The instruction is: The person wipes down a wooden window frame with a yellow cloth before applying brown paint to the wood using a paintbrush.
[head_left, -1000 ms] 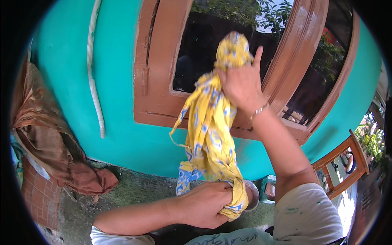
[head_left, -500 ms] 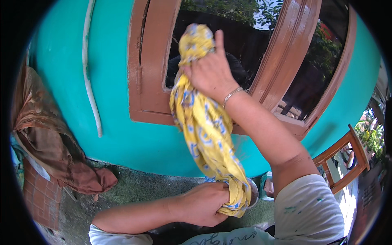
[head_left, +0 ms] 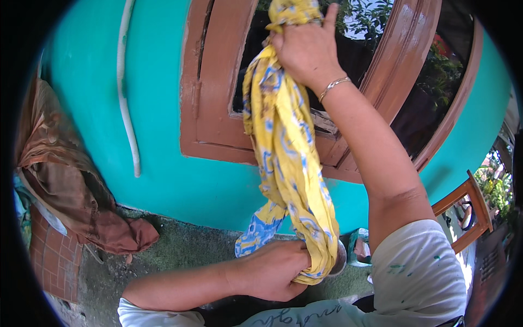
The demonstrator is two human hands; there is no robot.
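Note:
A long yellow cloth with blue and white patterns [head_left: 289, 158] stretches between my two hands in front of a brown-framed window [head_left: 218, 76]. My right hand [head_left: 310, 52], with a bracelet at the wrist, is raised at the window and closed round the upper part of the cloth; a bunched bit sticks out above the fist. Low down, my left hand [head_left: 275, 270] is closed on the cloth's lower end. A blue-patterned corner [head_left: 259, 231] hangs loose beside it. Behind the left hand, part of a rounded object [head_left: 340, 259] shows, mostly hidden by the cloth.
Around the window is a turquoise wall [head_left: 158, 125] with a pale corrugated hose [head_left: 128, 120] hanging on it. Brown fabric [head_left: 71, 180] drapes at the left. A green container [head_left: 358, 248] sits on the ground by the wall, and a wooden frame [head_left: 474, 212] stands at the right.
My right hand has moved up and slightly right, drawing the cloth longer and straighter. A blue-patterned corner now hangs out above my left hand, which has hardly moved.

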